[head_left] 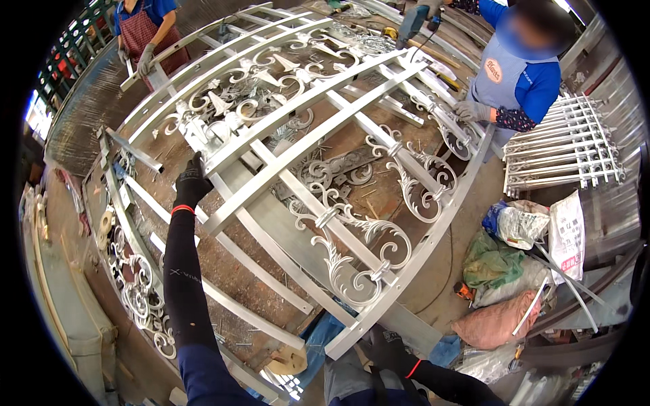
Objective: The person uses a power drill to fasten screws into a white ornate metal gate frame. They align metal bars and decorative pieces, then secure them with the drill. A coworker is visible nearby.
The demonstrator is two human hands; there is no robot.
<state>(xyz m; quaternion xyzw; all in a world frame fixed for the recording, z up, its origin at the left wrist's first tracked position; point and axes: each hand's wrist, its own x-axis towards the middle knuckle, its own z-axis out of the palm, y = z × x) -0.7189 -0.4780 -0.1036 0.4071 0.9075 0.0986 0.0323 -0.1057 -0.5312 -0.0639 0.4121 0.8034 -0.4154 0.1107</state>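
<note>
The silver metal panel (311,147) spans the space ahead of and between both hands, its left end at the left fingertips and its nearest corner just beside the right fingers. Scrollwork and crossed bars fill the way between them. Beyond the right fingers, a co-worker in an apron (501,78) stands at the panel's far right; another co-worker (145,34) stands well beyond the left fingers. A stack of white railings (562,145) lies far right of the right fingers, with a pink sack (497,319) and green bag (492,260) nearer. The left hand (193,181) has its gloved fingers close together at the panel's end; whether they pinch it, I cannot tell. The right hand's (387,348) fingers are partly hidden, so their state is unclear. An orange tool (464,291) lies right of them.
</note>
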